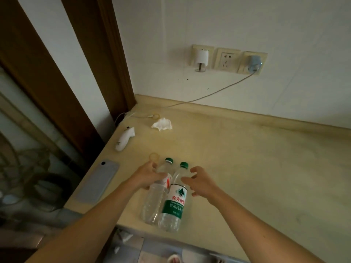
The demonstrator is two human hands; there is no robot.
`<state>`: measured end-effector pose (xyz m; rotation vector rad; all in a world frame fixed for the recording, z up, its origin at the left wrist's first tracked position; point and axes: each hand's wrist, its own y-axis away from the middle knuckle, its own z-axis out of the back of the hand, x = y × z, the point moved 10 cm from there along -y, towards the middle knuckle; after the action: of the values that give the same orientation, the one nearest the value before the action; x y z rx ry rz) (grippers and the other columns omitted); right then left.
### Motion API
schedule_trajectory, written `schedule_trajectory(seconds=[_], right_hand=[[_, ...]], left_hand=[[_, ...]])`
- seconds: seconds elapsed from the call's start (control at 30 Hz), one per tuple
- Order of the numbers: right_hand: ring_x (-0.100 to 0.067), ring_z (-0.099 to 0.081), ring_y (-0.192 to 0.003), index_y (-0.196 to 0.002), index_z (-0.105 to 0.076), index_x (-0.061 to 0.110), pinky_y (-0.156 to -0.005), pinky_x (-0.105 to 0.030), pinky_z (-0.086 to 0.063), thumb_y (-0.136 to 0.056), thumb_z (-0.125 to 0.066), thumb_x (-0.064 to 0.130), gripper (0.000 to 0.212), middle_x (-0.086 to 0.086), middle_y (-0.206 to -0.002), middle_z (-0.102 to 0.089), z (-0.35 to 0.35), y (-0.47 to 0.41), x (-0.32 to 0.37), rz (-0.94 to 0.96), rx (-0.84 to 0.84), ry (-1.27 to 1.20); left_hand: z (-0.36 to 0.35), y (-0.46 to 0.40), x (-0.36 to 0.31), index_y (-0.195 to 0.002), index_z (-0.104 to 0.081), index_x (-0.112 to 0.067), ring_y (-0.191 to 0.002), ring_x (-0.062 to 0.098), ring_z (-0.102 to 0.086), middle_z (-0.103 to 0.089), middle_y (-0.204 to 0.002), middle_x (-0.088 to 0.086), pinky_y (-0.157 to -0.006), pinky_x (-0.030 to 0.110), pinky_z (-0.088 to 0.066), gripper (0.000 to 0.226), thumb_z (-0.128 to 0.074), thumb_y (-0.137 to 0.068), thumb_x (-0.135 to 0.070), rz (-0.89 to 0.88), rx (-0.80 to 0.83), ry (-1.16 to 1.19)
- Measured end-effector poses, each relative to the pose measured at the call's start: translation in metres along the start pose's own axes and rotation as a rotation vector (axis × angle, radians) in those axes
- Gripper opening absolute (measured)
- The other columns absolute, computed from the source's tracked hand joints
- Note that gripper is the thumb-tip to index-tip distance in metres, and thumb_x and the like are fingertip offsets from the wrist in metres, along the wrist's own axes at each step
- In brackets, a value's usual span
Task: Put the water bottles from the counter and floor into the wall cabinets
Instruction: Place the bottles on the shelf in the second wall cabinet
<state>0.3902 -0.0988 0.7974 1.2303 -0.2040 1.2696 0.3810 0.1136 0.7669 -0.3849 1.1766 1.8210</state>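
Visibly, left hand [150, 175] grips unlabelled bottle [154, 202]; right hand [201, 184] spread beside 农夫山泉 bottle [173, 205].

I count two clear plastic water bottles with green caps, the left bottle [154, 198] and the right bottle [173, 204], on the beige counter [256, 168]. I see one grey phone [97, 180], one crumpled white tissue [162, 124], one white handheld gadget [125, 138] and two thin yellowish rings [153, 156] [156, 116]. On the wall I count three socket plates [228, 59], two of them with plugs in. My two hands, left hand [150, 176] and right hand [201, 181], are in view.
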Motion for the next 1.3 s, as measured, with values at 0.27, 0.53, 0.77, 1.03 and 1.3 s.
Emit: schedule_trajectory(seconds=[0.27, 0.53, 0.77, 1.03, 1.3], right_hand=[[-0.027, -0.068, -0.102, -0.145, -0.033, 0.015, -0.076, -0.04, -0.063, -0.089, -0.075, 0.025, 0.071, -0.012, -0.126, -0.058, -0.015, 0.001, -0.021, -0.098, 0.019, -0.104], [-0.028, -0.064, -0.11, -0.148, -0.036, 0.011, -0.073, -0.033, -0.056, -0.088, -0.074, 0.03, 0.073, -0.014, -0.139, -0.052, 0.047, 0.009, -0.054, -0.108, -0.168, -0.034], [-0.026, -0.068, -0.09, -0.145, -0.038, 0.01, -0.066, -0.032, -0.053, -0.091, -0.07, 0.025, 0.064, -0.01, -0.111, -0.063, 0.101, 0.026, -0.105, -0.215, -0.243, -0.088], [-0.029, -0.072, -0.089, -0.143, -0.039, 0.011, -0.079, -0.044, -0.061, -0.088, -0.075, 0.025, 0.067, -0.014, -0.109, -0.067, 0.112, 0.026, -0.123, -0.233, -0.219, -0.163], [-0.025, -0.072, -0.086, -0.13, -0.048, 0.011, -0.078, -0.044, -0.062, -0.084, -0.075, 0.027, 0.056, -0.008, -0.101, -0.068, 0.112, 0.011, -0.12, -0.199, -0.191, -0.116]], left_hand=[[-0.016, 0.006, -0.008, -0.133, -0.051, -0.014, -0.101, 0.022, -0.067, -0.063, -0.124, 0.006, -0.077, 0.042, -0.064, 0.063, -0.082, -0.083, -0.038, -0.004, 0.026, 0.001], [-0.081, 0.01, -0.048, -0.114, -0.056, -0.015, -0.093, 0.021, -0.07, -0.067, -0.109, 0.004, -0.075, 0.046, -0.064, 0.054, -0.085, -0.077, -0.041, -0.041, 0.028, 0.035], [-0.146, 0.01, -0.091, -0.116, -0.052, -0.019, -0.084, 0.017, -0.07, -0.066, -0.108, 0.0, -0.06, 0.037, -0.064, 0.053, -0.079, -0.081, -0.047, -0.098, 0.103, -0.09], [-0.15, -0.005, -0.111, -0.105, -0.064, -0.016, -0.088, 0.017, -0.07, -0.072, -0.101, 0.002, -0.073, 0.036, -0.059, 0.043, -0.081, -0.074, -0.04, -0.119, 0.141, -0.121], [-0.152, -0.008, -0.113, -0.125, -0.053, -0.015, -0.097, 0.02, -0.066, -0.065, -0.112, 0.002, -0.082, 0.037, -0.057, 0.066, -0.086, -0.072, -0.035, -0.072, 0.084, -0.07]])
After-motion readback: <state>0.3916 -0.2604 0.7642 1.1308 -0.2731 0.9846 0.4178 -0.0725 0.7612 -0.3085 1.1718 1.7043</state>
